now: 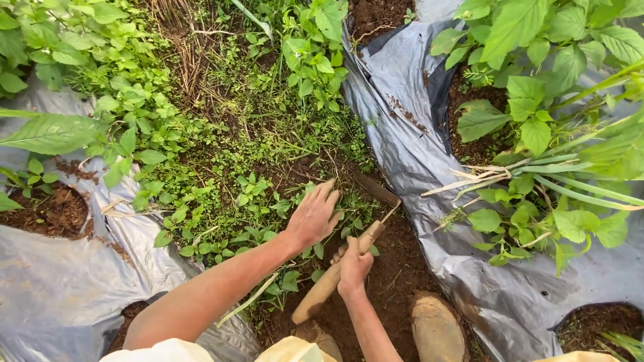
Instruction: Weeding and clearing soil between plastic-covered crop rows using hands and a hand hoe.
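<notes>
My right hand [353, 263] is closed around the wooden handle [327, 283] of a digging tool, whose dark blade [376, 190] lies against the soil at the edge of the plastic sheet. My left hand [314, 216] reaches forward with its fingers spread, resting on low green weeds [249, 201] just left of the blade. Bare brown soil [396, 268] lies under and in front of my right hand.
Silver-black plastic mulch [409, 127] runs along the right, with leafy plants [537, 100] growing through holes. More sheet [60, 281] and a soil hole [50, 211] lie at left. My muddy boots [436, 328] stand on the soil furrow. Dense weeds fill the strip ahead.
</notes>
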